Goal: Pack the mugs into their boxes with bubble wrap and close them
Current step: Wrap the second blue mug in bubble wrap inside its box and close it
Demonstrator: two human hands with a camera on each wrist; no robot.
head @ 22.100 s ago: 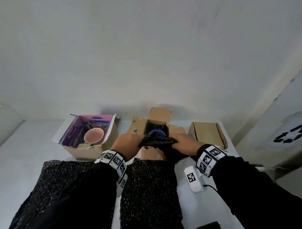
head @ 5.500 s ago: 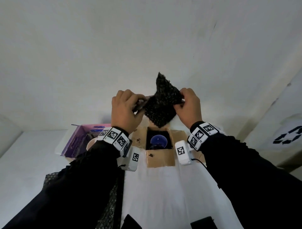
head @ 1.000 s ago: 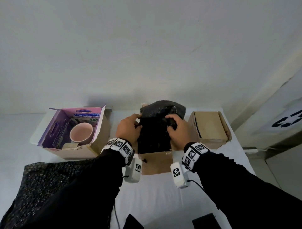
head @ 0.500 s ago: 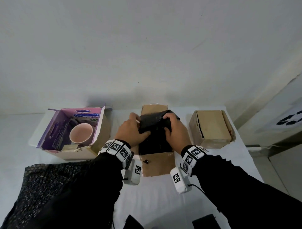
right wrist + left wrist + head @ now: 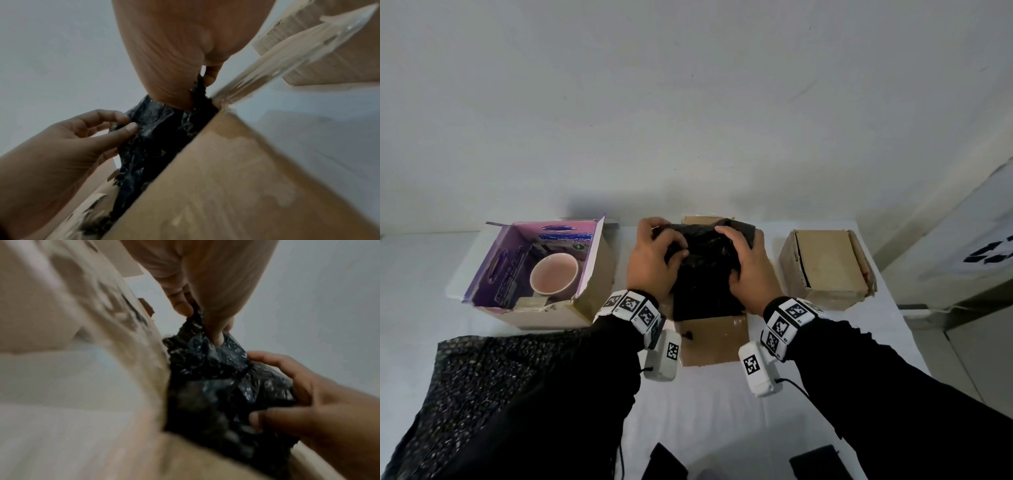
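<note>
My left hand (image 5: 654, 260) and my right hand (image 5: 748, 270) both curl their fingers into the black bubble wrap (image 5: 705, 270) that fills the open middle box (image 5: 714, 337), a plain cardboard carton whose near flap lies flat on the white table (image 5: 705, 411); whatever sits under the wrap is hidden. In the wrist views my fingertips (image 5: 217, 337) dig into the crumpled wrap between the box walls. To the left stands an open purple-lined box (image 5: 534, 274) holding a pink mug (image 5: 554, 274), upright and uncovered. To the right stands a closed cardboard box (image 5: 827, 270), its contents unseen. A second sheet of bubble wrap (image 5: 482, 383) lies on the table beneath my left sleeve.
</note>
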